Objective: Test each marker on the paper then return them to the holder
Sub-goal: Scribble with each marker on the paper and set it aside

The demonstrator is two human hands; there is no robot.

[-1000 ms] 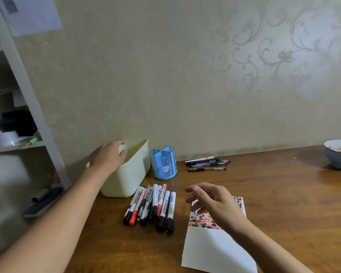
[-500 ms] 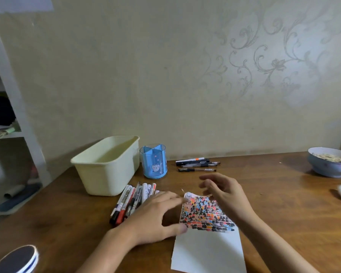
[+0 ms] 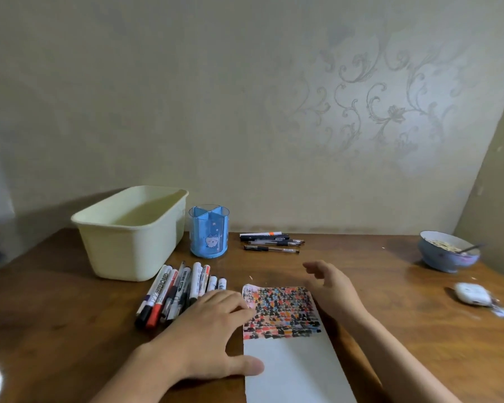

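With both hands' grip apart, left hand [image 3: 207,330] flat beside the markers [image 3: 178,289], right hand [image 3: 329,286] hovering, we judge them light, stiff, slick: pinch one mid-barrel.

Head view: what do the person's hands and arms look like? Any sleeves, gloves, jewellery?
Both are bare. The left hand and its forearm show no sleeve, glove, ring, watch or bracelet in frame. The right hand and forearm are likewise uncovered, nothing worn on the wrist or fingers. Nails look short and unpainted on the left thumb; the rest is too blurred to tell. No markings are visible.
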